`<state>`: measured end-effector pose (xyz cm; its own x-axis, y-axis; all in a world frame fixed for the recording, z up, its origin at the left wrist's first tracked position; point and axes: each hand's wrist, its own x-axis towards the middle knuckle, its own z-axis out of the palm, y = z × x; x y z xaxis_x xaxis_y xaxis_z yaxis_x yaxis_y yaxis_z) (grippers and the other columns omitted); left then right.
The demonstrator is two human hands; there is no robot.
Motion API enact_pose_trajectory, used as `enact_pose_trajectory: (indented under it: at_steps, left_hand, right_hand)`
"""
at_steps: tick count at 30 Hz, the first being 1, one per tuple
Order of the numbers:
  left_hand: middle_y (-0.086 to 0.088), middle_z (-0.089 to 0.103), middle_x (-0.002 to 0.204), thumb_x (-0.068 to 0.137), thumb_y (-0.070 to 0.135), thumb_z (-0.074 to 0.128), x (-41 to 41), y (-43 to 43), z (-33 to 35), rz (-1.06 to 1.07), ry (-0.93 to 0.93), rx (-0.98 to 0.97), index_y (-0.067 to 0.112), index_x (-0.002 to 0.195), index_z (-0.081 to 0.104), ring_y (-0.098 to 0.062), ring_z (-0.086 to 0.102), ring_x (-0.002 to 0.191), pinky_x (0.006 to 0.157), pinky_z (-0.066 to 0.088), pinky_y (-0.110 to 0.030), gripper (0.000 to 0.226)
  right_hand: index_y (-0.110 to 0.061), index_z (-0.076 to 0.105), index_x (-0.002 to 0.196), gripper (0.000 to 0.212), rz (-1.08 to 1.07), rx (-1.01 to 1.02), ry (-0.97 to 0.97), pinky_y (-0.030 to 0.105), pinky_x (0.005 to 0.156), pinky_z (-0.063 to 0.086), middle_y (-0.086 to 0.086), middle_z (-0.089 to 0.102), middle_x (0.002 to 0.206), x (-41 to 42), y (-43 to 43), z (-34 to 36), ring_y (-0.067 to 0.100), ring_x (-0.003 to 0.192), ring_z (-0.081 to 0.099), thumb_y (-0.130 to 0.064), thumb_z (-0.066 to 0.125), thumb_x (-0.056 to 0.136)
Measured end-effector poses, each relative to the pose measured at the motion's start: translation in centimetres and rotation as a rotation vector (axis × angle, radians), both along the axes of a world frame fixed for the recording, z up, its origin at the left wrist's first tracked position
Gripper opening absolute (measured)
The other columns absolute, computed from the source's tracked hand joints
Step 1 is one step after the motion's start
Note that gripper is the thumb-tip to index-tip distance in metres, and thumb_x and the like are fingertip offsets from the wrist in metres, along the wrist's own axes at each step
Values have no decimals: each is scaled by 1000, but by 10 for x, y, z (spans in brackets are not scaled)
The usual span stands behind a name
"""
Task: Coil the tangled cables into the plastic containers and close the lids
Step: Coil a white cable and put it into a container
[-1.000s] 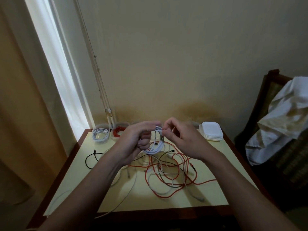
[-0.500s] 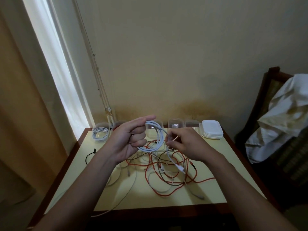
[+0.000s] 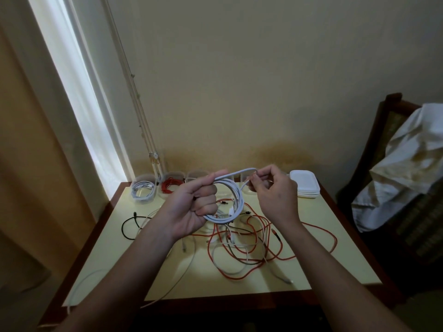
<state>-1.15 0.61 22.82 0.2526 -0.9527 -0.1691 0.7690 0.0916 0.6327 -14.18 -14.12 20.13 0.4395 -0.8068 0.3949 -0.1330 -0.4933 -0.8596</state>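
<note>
My left hand [image 3: 191, 207] grips a coil of white cable [image 3: 236, 202] held above the table. My right hand [image 3: 273, 192] pinches the free end of that same cable just right of the coil, with a loop arching between the two hands. Below them lies a tangle of red, white and dark cables [image 3: 249, 245] on the pale tabletop. Along the far edge stand clear plastic containers: one holds a coiled white cable [image 3: 142, 191], one a red cable [image 3: 171, 185], and another [image 3: 196, 177] is partly hidden behind my left hand.
A stack of white lids [image 3: 304, 184] sits at the table's far right corner. A black cable [image 3: 130, 226] lies at the left, and a long white cable [image 3: 167, 291] trails off the near edge. A chair draped with cloth [image 3: 407, 168] stands to the right.
My right hand has risen from the tangle to level with the left, drawing the cable end up into a new loop. The coil in my left hand has grown.
</note>
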Motion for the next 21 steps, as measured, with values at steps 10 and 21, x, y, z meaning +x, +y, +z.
enact_pose_trajectory:
  at_steps: [10, 21]
  left_hand:
    - [9, 24, 50, 96, 16, 48, -4, -4, -11, -33, 26, 34, 5, 124, 65, -5, 8, 43, 35, 16, -18, 35]
    - [9, 22, 52, 102, 18, 48, 0, -6, 5, 177, -407, 75, 2, 120, 66, -2, 17, 39, 37, 13, -17, 30]
  right_hand:
    - [-20, 63, 87, 12, -82, 164, -147, 28, 68, 61, -4, 74, 73, 4, 13, 5, 6, 71, 75, -16, 67, 98]
    - [-2, 75, 107, 28, 615, 1222, -230, 34, 69, 53, 5, 65, 79, 5, 30, 4, 17, 68, 63, -22, 56, 101]
